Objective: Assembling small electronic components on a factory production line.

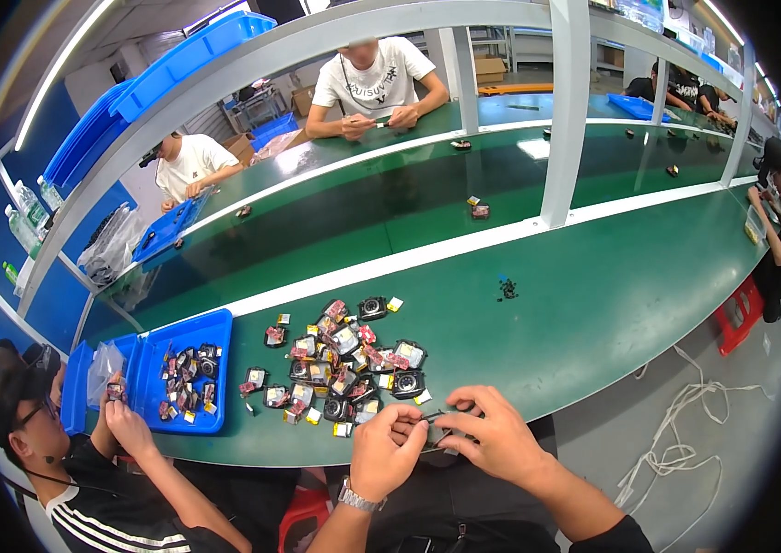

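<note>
At the table's near edge, my left hand (389, 453), with a metal-band watch at its wrist, pinches a small thin dark part (432, 417) between thumb and fingertips. My right hand (492, 431) closes on the same part from the other side, its index finger and thumb curled around it. The fingers partly cover the part, so its exact kind is hidden. Just beyond my left hand lies a loose heap of small electronic modules (344, 346), with black round-faced housings, red circuit boards and silver-yellow battery cells.
A blue tray (224, 369) with more modules stands left of the heap, beside a seated co-worker (31, 433) handling one. Tiny black pieces (508, 288) lie on the green table (593, 304). A white frame post (566, 120) rises at its far edge. Other people sit beyond.
</note>
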`<action>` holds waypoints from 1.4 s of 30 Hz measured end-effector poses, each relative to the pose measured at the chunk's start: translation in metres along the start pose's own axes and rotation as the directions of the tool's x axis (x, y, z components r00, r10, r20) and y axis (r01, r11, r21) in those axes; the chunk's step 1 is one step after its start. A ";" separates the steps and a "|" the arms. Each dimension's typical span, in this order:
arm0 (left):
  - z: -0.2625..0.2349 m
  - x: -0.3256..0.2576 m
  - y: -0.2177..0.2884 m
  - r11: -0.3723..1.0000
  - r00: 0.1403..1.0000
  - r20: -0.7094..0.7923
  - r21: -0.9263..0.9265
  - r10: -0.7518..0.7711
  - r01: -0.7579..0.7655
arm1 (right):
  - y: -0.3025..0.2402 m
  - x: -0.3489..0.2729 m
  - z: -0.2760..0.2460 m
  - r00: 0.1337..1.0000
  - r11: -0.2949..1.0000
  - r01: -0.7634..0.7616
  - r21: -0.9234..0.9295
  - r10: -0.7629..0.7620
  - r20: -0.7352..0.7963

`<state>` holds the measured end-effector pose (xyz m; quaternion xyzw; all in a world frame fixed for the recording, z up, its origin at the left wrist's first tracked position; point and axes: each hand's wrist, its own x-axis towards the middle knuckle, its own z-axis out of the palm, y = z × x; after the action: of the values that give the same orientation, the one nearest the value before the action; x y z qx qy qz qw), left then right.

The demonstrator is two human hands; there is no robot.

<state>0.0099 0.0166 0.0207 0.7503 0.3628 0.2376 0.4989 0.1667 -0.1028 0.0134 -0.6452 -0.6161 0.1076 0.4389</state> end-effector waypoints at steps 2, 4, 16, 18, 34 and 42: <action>0.000 0.002 0.002 1.000 1.000 -0.003 0.005 -0.006 0.006 | -0.010 -0.002 -0.002 0.996 0.996 -0.076 0.047 0.078 -0.034; -0.001 0.002 0.003 0.999 0.999 -0.009 0.037 -0.038 0.039 | -0.017 -0.007 -0.004 0.977 0.987 -0.151 -0.050 0.142 -0.158; 0.001 0.007 -0.016 0.994 1.000 0.018 -0.107 0.017 -0.015 | -0.006 -0.007 -0.012 0.993 0.977 -0.102 -0.188 0.111 0.038; -0.002 0.007 -0.015 0.994 0.999 0.030 -0.111 0.017 -0.013 | -0.004 -0.003 -0.011 0.993 0.980 -0.107 -0.168 0.113 0.025; -0.018 -0.002 -0.015 0.842 0.997 0.065 -0.536 -0.036 0.066 | -0.022 0.012 0.044 0.877 0.668 -0.369 0.646 0.480 0.005; -0.019 -0.007 -0.024 0.782 0.999 0.034 -0.623 -0.013 0.031 | -0.008 0.013 0.038 0.907 0.579 -0.418 0.700 0.314 0.281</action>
<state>-0.0153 0.0275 0.0060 0.5425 0.2660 0.3277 0.7263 0.1385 -0.0757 0.0017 -0.5124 -0.3965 0.4792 0.5921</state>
